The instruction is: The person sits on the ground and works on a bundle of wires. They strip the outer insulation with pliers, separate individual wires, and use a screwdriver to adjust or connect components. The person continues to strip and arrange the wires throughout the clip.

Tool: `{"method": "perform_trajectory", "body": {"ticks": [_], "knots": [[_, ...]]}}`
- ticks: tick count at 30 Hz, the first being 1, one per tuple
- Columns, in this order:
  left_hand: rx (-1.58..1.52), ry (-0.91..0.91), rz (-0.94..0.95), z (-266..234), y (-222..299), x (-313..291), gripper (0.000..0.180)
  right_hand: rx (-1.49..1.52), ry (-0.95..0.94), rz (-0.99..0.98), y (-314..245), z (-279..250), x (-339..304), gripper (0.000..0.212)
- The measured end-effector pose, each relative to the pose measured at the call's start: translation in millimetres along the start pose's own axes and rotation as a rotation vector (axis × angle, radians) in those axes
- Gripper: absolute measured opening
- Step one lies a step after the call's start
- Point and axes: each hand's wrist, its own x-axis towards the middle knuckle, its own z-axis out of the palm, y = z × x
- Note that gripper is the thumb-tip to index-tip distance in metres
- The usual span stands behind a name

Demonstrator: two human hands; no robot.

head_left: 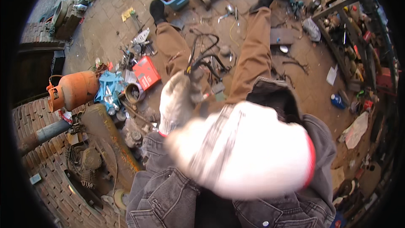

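Observation:
My left hand (174, 101), in a whitish work glove with a red-edged cuff, is closed round a bundle of black cables (195, 62). Their loose ends loop and spread out between my knees. My right hand (240, 150), also in a white glove with a red edge, passes close below the camera, smeared by motion. Its fingers cannot be made out, nor whether anything is in them. Part of the left hand's near side is hidden behind it.
An orange gas cylinder (78, 89) and a red box (146, 72) lie at left, among metal parts. Beyond my feet stands a blue basin (177, 1). A cluttered frame rack (344, 33) stands at right. Tools and scraps litter the paved ground.

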Motion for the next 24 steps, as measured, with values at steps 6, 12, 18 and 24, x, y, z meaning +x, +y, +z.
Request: {"method": "perform_trajectory", "body": {"ticks": [6, 12, 18, 24], "knots": [[0.107, -0.144, 0.22, 18.4, 3.5, -3.9, 0.042, 0.769, 0.391, 0.627, 80.6, 33.1, 5.8, 0.026], [1.119, -0.266, 0.858, 22.3, 12.0, 1.8, 0.033, 1.377, 0.543, 0.62, 105.8, 52.1, -2.9, 0.043], [1.18, -0.004, 0.829, 36.2, -41.3, 4.9, 0.033, 1.457, 0.986, 0.783, 108.2, 53.4, -1.3, 0.033], [0.074, -0.033, 0.164, 64.8, -62.2, 32.5, 0.025, 1.807, 1.15, 0.296, 138.1, 56.8, 0.4, 0.029]]}}
